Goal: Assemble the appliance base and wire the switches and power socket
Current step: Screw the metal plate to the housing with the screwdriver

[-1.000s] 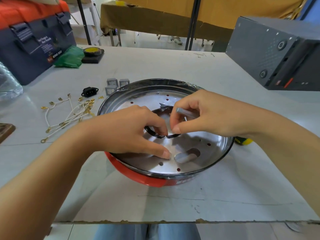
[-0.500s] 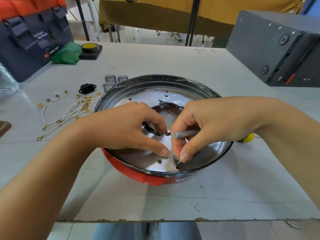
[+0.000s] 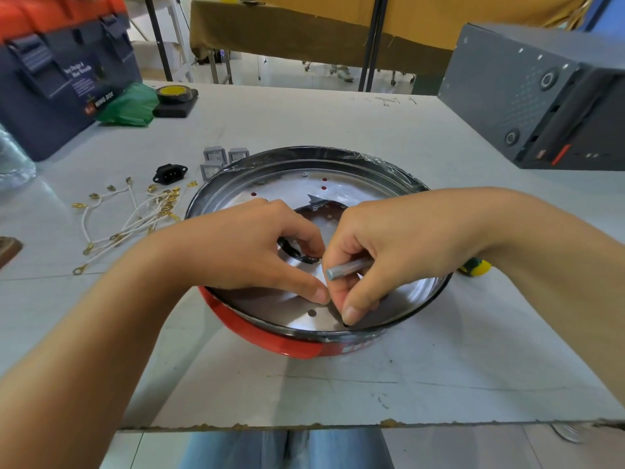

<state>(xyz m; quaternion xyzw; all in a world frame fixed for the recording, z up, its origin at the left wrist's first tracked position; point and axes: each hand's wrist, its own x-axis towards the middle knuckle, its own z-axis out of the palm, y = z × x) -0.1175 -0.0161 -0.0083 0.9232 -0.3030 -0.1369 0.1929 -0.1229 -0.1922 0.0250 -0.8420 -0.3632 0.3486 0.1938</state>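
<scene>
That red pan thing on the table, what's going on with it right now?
A person is working inside the round appliance base. Their right hand holds a small metal rod, fingertips down near the front rim, while the left hand rests on the metal plate. Switches, power socket and wires lie unused alongside.

We see two bare forearms and hands, with no sleeve reaching into view on either arm. Our left hand (image 3: 250, 252) wears no ring, watch or glove; its nails are short and unpainted, the thumbnail plain at the tip. Our right hand (image 3: 389, 245) is just as bare: no ring on the fingers (image 3: 351, 309), no band at the wrist behind them, and the nail of the forefinger is trimmed and plain. Well back from the fingertips, below the table's near edge, our legs (image 3: 287, 448) show in light blue denim, with a seam running down each side of the gap between them.
</scene>
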